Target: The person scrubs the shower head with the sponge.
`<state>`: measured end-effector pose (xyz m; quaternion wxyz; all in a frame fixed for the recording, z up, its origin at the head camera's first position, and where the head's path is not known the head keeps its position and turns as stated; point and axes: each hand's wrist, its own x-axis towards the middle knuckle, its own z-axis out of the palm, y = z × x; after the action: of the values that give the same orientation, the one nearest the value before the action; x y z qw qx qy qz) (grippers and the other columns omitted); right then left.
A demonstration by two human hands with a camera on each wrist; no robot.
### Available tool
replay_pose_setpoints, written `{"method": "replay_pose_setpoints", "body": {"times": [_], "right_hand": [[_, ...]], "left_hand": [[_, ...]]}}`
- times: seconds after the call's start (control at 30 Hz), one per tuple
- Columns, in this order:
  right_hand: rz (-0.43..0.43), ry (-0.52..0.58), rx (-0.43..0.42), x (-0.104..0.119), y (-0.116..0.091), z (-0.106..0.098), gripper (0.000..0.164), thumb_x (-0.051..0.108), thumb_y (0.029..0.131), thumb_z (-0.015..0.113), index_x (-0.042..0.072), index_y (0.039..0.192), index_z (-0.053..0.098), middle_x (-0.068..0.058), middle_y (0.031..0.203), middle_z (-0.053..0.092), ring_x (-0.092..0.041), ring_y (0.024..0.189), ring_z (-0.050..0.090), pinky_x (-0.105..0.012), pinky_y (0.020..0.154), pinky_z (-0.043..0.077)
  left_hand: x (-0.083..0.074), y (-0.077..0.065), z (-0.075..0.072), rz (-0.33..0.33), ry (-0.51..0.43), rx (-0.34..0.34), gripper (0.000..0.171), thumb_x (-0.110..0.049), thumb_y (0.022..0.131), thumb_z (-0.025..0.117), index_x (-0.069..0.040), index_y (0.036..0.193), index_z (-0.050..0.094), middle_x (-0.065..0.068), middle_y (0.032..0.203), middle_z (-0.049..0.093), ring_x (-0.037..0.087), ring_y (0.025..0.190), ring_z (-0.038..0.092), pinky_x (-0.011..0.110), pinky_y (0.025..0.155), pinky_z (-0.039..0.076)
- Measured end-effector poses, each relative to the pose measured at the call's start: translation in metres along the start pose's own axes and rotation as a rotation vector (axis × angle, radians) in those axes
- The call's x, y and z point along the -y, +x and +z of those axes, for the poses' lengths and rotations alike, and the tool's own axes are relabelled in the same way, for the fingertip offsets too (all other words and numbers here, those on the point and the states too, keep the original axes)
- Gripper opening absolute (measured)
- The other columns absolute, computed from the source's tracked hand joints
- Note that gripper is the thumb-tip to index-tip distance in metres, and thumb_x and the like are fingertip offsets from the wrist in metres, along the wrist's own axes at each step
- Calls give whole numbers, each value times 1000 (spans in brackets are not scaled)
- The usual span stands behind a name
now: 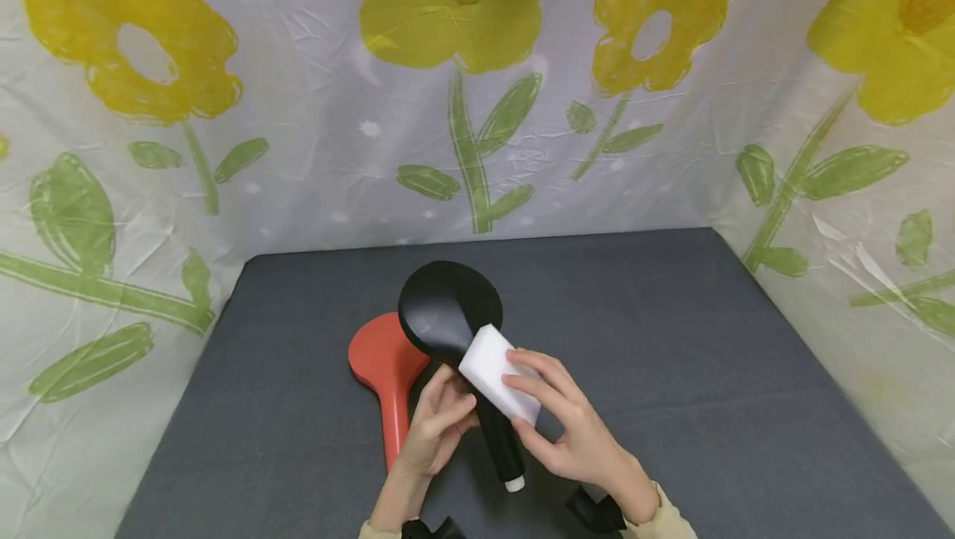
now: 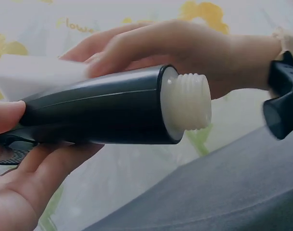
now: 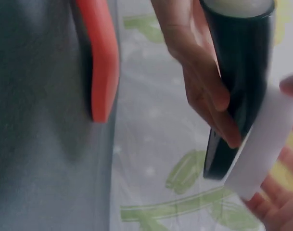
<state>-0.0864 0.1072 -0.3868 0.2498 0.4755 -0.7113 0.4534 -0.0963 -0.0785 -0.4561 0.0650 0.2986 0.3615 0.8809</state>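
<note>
A black hand shower head (image 1: 440, 307) is held above the table, its round head pointing away and its handle slanting toward me. My left hand (image 1: 434, 431) grips the handle just below the head, thumb on one side and fingers underneath. In my right hand (image 1: 570, 419) is a white sponge block (image 1: 492, 365), pinched between thumb and fingers and laid against the handle. The left wrist view shows the handle's white threaded end (image 2: 194, 102). Which face of the head the sponge side meets is hidden.
A red object shaped like another hand shower (image 1: 382, 350) lies on the dark grey tabletop (image 1: 656, 340), left of the black one and partly behind my left hand. A flower-print sheet (image 1: 313, 108) hangs around the table's back and sides.
</note>
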Motion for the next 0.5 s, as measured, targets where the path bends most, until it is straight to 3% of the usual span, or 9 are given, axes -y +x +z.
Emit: {"method": "replay_pose_setpoints", "body": {"times": [0.1, 0.17, 0.27, 0.33, 0.5], "right_hand": [[45, 13, -20, 0, 0, 0, 32, 4, 80, 59, -1, 111, 55, -25, 119, 45, -37, 107, 42, -32, 84, 40], [29, 34, -12, 0, -3, -1, 33, 4, 79, 59, 0, 111, 55, -24, 119, 45, -37, 107, 42, -34, 85, 40], [-34, 68, 25, 2, -12, -3, 32, 4, 79, 59, 2, 111, 56, -23, 118, 46, -37, 107, 43, -38, 89, 38], [-90, 75, 54, 3, -18, -5, 31, 5, 78, 58, 2, 110, 57, -22, 118, 48, -38, 108, 43, -41, 90, 37], [-188, 64, 119, 1, -28, -9, 29, 5, 77, 56, 2, 105, 59, -20, 116, 50, -38, 107, 44, -42, 86, 39]], "left_hand": [[2, 1, 2, -11, 13, -11, 48, 20, 83, 28, 6, 128, 30, 15, 113, 46, 17, 85, 55, 28, 66, 50], [2, 1, 2, -6, 10, -18, 48, 19, 83, 28, 6, 128, 29, 16, 113, 45, 18, 88, 54, 29, 68, 50], [2, 2, 0, 17, -7, -26, 48, 17, 83, 27, 8, 130, 25, 23, 119, 44, 29, 102, 52, 33, 79, 48], [1, 3, -2, 31, -14, -27, 48, 13, 85, 26, 9, 133, 21, 28, 124, 40, 37, 113, 43, 38, 88, 41], [3, 5, -3, 36, -12, -22, 45, 8, 90, 27, 8, 134, 19, 30, 127, 37, 43, 119, 32, 42, 95, 33]]}}
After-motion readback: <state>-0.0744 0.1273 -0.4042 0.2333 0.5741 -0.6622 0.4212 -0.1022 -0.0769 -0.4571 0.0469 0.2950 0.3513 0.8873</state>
